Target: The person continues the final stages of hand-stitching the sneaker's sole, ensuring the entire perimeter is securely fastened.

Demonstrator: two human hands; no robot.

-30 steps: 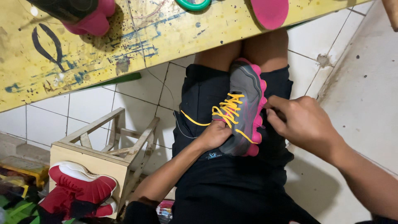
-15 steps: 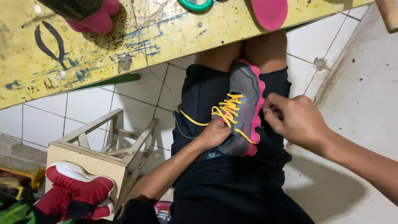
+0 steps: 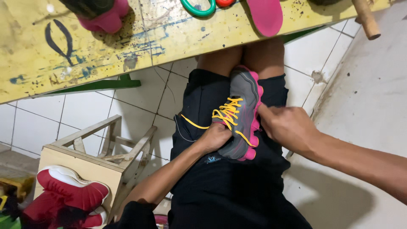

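Observation:
A grey sneaker (image 3: 244, 95) with a pink sole and yellow laces (image 3: 228, 112) lies on my lap, toe pointing away from me, over black shorts (image 3: 220, 182). My left hand (image 3: 215, 136) grips the shoe's near side by the lace area. My right hand (image 3: 288, 126) presses against the shoe's right edge, fingers closed at the pink sole. One loose yellow lace end trails to the left across my thigh.
A paint-stained yellow workbench (image 3: 127, 42) spans the top, carrying another pink-soled shoe (image 3: 99, 12), a pink insole (image 3: 265, 15) and green-handled scissors (image 3: 197, 6). A small wooden stool (image 3: 97, 152) stands left, red-and-white sneakers (image 3: 70, 197) beside it. White tiled floor below.
My right hand has slid a little nearer along the shoe's right edge. The left hand and the shoe stay in place; the camera has shifted slightly.

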